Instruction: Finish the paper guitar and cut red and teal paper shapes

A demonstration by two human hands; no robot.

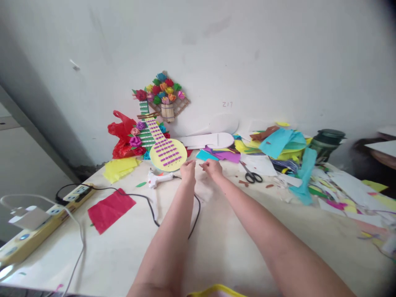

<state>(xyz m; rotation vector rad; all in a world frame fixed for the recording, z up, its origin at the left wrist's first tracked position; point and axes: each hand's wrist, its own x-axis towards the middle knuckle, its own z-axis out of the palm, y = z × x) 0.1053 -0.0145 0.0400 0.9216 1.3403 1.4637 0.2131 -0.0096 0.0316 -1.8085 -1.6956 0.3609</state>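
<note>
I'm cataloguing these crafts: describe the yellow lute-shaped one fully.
The yellow lute-shaped craft looks like card: a round body and long neck, crossed by purple strips, with dark dots near the body's lower edge. Brown sticks cross the neck's top end. It stands on the tabletop, neck slanting up leftward, in front of a green craft. The left hand is beside its lower right edge; contact is unclear.

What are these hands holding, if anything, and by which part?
Cannot tell: the left hand and right hand look pinched, but anything held is too small to make out.
</note>
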